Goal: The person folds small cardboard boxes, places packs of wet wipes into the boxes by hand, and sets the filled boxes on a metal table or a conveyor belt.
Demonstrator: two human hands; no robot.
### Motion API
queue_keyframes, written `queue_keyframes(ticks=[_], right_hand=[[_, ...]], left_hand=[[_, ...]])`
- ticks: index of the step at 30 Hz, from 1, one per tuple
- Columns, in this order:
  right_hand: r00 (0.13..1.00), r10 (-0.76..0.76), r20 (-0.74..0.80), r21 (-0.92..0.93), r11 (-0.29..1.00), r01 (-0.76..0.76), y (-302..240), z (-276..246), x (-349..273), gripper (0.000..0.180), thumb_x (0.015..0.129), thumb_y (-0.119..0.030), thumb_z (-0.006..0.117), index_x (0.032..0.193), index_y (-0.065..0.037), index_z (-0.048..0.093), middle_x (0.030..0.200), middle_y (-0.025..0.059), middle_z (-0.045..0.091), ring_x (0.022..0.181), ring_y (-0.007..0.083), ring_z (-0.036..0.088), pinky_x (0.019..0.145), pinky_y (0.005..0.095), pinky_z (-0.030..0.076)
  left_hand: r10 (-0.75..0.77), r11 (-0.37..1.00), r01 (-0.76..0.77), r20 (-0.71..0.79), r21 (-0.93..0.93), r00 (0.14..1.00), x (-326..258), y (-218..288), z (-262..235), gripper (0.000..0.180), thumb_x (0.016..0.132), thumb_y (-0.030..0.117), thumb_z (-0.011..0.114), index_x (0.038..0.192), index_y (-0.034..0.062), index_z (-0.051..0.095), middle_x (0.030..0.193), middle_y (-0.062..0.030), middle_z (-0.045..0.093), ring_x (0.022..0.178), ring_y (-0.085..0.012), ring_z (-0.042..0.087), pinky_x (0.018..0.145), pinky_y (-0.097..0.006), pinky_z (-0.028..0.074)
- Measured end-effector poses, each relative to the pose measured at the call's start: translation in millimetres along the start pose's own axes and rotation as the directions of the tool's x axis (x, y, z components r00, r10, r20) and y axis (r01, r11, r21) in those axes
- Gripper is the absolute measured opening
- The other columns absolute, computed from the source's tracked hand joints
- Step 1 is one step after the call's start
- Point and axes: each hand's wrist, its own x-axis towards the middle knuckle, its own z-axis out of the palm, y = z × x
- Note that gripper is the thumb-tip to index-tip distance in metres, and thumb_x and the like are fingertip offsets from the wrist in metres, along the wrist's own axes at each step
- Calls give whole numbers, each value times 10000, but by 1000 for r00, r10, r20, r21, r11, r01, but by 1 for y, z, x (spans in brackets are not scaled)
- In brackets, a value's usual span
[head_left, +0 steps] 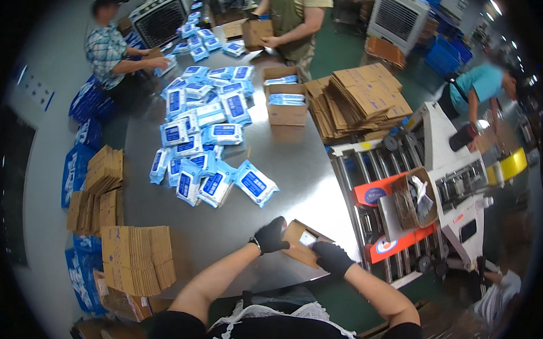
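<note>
Both my hands wear black gloves and hold a small brown cardboard box (299, 238) at the near edge of the grey metal table (283, 169). My left hand (269, 236) grips the box's left end. Gripping the right end is my right hand (332, 257). A white and blue pack shows inside the box's open top. A heap of blue and white soft packs (207, 136) lies across the table beyond my hands, the nearest pack (255, 183) a short way ahead.
An open carton (286, 104) with packs stands mid-table. Flat cardboard stacks lie at right (359, 100) and at left (137, 258). A roller conveyor with a taping machine (404, 195) stands to my right. Two people work at the far end, another at far right.
</note>
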Motion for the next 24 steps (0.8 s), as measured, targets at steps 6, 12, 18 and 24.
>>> queue_keyframes(ticks=[6, 12, 18, 24], right_hand=[[867, 278, -413, -185, 907, -379, -52, 12, 64, 321, 840, -384, 619, 967, -89, 629, 976, 117, 628, 1004, 330, 555, 987, 563, 317], [880, -81, -468, -406, 904, -133, 22, 26, 39, 271, 820, -337, 611, 983, -121, 615, 920, 111, 591, 921, 295, 560, 836, 421, 432], [678, -72, -732, -279, 939, -202, 59, 0, 39, 258, 806, -196, 676, 1013, -52, 621, 1028, 112, 615, 987, 272, 585, 846, 382, 465], [842, -304, -446, 166, 896, 411, -141, 134, 121, 255, 814, -104, 714, 1023, -1, 610, 1049, 103, 639, 968, 230, 611, 813, 340, 497]], left_hand=[[71, 987, -56, -100, 151, 992, 6, 10, 113, 583, 784, 419, 705, 1189, 37, 535, 1108, -164, 586, 1002, -295, 574, 861, -419, 466], [137, 986, -136, -3, -98, 991, -72, 1, 57, 387, 804, 185, 689, 1154, 51, 591, 1165, -142, 611, 1018, -291, 581, 910, -403, 456], [-90, 983, 181, -950, -36, 298, -282, -98, -191, 299, 801, 116, 639, 1064, -2, 560, 991, -167, 600, 937, -338, 595, 842, -380, 470], [-197, 613, 789, -974, -37, 108, -561, -242, -238, 618, 837, 293, 687, 1335, 5, 462, 1240, -225, 555, 1176, -388, 513, 1004, -443, 402]])
